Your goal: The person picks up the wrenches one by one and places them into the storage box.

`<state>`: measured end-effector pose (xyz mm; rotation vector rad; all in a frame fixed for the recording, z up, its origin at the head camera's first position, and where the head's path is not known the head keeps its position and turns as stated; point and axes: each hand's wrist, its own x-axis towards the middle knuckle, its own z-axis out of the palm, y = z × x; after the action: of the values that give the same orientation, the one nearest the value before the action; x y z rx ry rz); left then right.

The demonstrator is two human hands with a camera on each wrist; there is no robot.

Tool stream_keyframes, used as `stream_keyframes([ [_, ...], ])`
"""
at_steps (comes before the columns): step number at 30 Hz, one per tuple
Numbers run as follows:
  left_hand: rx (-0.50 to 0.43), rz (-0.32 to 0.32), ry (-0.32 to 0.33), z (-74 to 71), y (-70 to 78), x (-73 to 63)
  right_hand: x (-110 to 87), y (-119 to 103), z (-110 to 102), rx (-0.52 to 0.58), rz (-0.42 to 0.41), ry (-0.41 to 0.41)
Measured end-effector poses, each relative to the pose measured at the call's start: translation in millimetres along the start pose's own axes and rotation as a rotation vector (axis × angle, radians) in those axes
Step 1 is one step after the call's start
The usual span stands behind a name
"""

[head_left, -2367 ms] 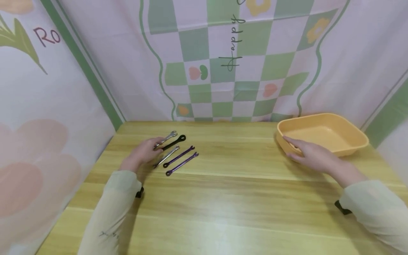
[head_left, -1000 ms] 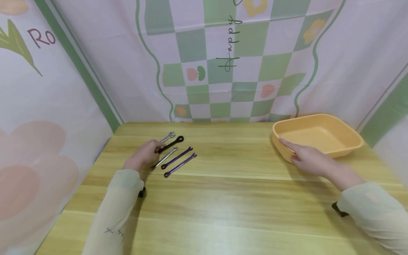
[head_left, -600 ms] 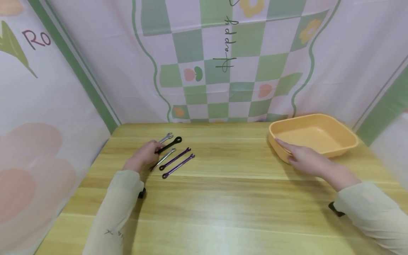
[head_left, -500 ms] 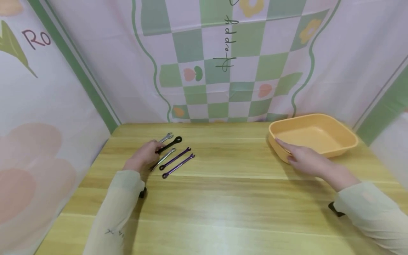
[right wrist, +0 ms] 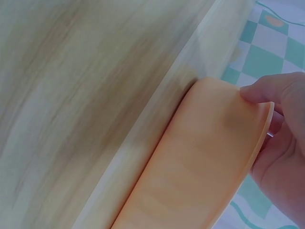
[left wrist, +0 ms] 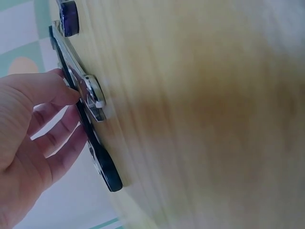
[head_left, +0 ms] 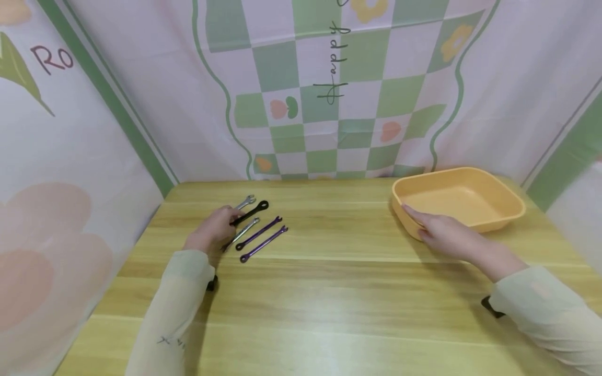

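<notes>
My left hand [head_left: 217, 225] pinches a black ratchet wrench [head_left: 257, 208] between thumb and fingers, at the left of the table. In the left wrist view the black wrench [left wrist: 106, 164] lies close to the wood, and whether it is lifted I cannot tell. Beyond it, partly behind my fingers, is a silver wrench [head_left: 245, 201]. On the nearer side lie a smaller silver wrench [head_left: 247, 228] and two purple wrenches [head_left: 259, 233] [head_left: 264, 244], roughly parallel. My right hand [head_left: 447, 235] grips the left rim of a yellow plastic basin [head_left: 505, 215], thumb outside, fingers inside.
The wooden table [head_left: 329, 297] reaches back to a hanging cloth [head_left: 324, 109] with a green check pattern. Another printed cloth [head_left: 70, 209] borders the left side. The basin stands near the back right corner, with nothing seen inside it.
My left fingers have settled into a pinch on the black wrench, whose end they covered before. My right hand has tightened on the rim, and the basin has shifted slightly left.
</notes>
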<state>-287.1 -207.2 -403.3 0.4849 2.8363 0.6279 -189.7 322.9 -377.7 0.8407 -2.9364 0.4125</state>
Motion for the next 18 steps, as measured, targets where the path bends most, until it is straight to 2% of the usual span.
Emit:
stream_keyframes([
  [7,-0.025,-0.037,-0.013,1.3,1.5,-1.4,2.0,-5,2,-0.018,-0.049,0.051],
  [18,-0.015,-0.009,-0.012,0.5,0.3,1.5,5.8,-13,5,-0.002,-0.042,0.064],
])
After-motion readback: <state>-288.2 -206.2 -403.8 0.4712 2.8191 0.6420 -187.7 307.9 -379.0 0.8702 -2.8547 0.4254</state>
